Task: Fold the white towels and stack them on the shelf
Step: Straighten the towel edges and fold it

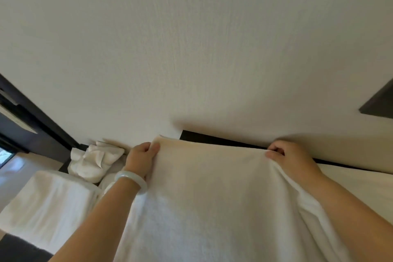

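Holding white towel [212, 187] up by its top edge, spread betw. both hands in front of wall [191, 49]; rest hangs down twd camera. L hand [141, 155] pinches top-left corner, thumb on front, fingers curled behind. R hand [289, 157] grips top edge at other end, fingers curled over, cloth bunched under them. Pale bangle [131, 181] on L wrist.

Judgement: step = first fold, squaring the edge. To do it well: R end looks gathered, so slide grip out to true corner, pull top edge taut & level, then bring corners together evenly.

Crumpled towel [93, 161] lies by dark ledge [212, 138], just L of L hand; folded towel [46, 202] sits lower L. Shelf: can't tell which surface.
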A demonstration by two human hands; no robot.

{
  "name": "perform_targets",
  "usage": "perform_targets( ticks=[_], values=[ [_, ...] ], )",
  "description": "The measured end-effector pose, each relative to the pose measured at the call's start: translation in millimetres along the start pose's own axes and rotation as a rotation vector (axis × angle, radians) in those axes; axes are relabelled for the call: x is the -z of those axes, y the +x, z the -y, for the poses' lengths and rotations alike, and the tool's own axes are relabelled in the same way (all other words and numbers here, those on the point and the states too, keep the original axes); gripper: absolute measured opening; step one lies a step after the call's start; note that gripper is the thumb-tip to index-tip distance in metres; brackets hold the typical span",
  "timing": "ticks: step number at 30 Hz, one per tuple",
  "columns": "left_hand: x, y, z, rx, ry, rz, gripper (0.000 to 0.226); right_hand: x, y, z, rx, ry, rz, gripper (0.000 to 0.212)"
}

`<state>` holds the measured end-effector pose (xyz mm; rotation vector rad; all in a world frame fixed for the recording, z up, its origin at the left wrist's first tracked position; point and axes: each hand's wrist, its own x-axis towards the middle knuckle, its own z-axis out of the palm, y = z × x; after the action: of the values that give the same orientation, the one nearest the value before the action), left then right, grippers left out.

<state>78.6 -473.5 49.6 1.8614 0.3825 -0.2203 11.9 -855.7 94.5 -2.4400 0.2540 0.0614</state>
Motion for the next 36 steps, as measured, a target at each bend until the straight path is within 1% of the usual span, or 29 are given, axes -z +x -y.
perform_targets(
  ticks=[2,3,4,6,8,10,13,15,18,19,21,22,23,24,25,26,27,28,29,30,31,32,33,34,35,36],
  values=[
    [-11,6,10,0.119,0.036,0.072,0.030,-15,-6,1,-0.017,-0.099,-0.024,0.014],
    [-13,8,16,0.197,-0.009,0.120,0.027,-16,-7,0,-0.016,-0.115,-0.031,0.014],
    [-12,8,21,0.275,-0.086,0.155,0.027,-15,-8,-1,-0.015,-0.111,-0.035,0.015],
    [-7,5,26,0.400,-0.281,0.214,0.038,-8,-7,-4,-0.013,-0.100,-0.030,0.018],
    [0,3,26,0.456,-0.402,0.295,0.045,-3,-5,-6,0.013,-0.165,-0.001,0.020],
    [7,1,21,0.433,-0.444,0.342,0.042,0,-2,-9,0.031,-0.200,0.052,0.022],
    [13,-3,9,0.379,-0.442,0.374,0.031,5,0,-14,0.028,-0.175,0.119,0.024],
    [13,-5,2,0.348,-0.410,0.363,0.033,9,4,-16,0.001,-0.194,0.174,0.028],
    [12,-8,-6,0.303,-0.357,0.314,0.033,17,8,-12,-0.037,-0.195,0.304,0.048],
    [14,-9,-9,0.270,-0.351,0.290,0.033,22,9,-11,-0.048,-0.161,0.322,0.052],
    [17,-7,-12,0.183,-0.350,0.244,0.035,36,10,-7,-0.086,-0.089,0.259,0.054],
    [16,-7,-14,0.147,-0.335,0.240,0.036,40,12,-4,-0.106,-0.104,0.200,0.054],
    [13,-9,-17,0.119,-0.268,0.252,0.036,40,14,-2,-0.121,-0.187,0.155,0.054],
    [8,-12,-18,0.098,-0.156,0.264,0.036,37,12,2,-0.141,-0.351,0.135,0.050],
    [2,-15,-20,0.080,-0.043,0.272,0.034,31,10,6,-0.171,-0.515,0.127,0.043],
    [-3,-16,-20,0.069,0.027,0.279,0.031,23,5,8,-0.216,-0.624,0.103,0.035],
    [-6,-18,-21,0.073,0.043,0.290,0.026,17,0,11,-0.267,-0.700,0.075,0.033],
    [-7,-20,-22,0.086,0.012,0.306,0.022,11,-6,13,-0.290,-0.781,0.019,0.035],
    [-6,-21,-21,0.105,-0.042,0.327,0.019,7,-12,17,-0.266,-0.887,-0.045,0.037],
    [-3,-23,-18,0.128,-0.102,0.353,0.018,2,-18,21,-0.183,-0.961,-0.143,0.039],
    [-1,-25,-15,0.150,-0.148,0.376,0.020,-6,-22,24,-0.048,-0.931,-0.227,0.040],
    [2,-28,-11,0.166,-0.173,0.390,0.022,-18,-28,26,0.134,-0.809,-0.288,0.040],
    [4,-32,-7,0.176,-0.176,0.393,0.024,-31,-36,28,0.269,-0.669,-0.255,0.041],
    [4,-35,-6,0.179,-0.167,0.387,0.026,-44,-45,29,0.325,-0.601,-0.143,0.045],
    [4,-38,-4,0.174,-0.145,0.374,0.028,-53,-55,25,0.316,-0.586,-0.045,0.051],
    [2,-43,-4,0.158,-0.105,0.356,0.028,-58,-65,15,0.291,-0.593,0.007,0.055]
  ],
)
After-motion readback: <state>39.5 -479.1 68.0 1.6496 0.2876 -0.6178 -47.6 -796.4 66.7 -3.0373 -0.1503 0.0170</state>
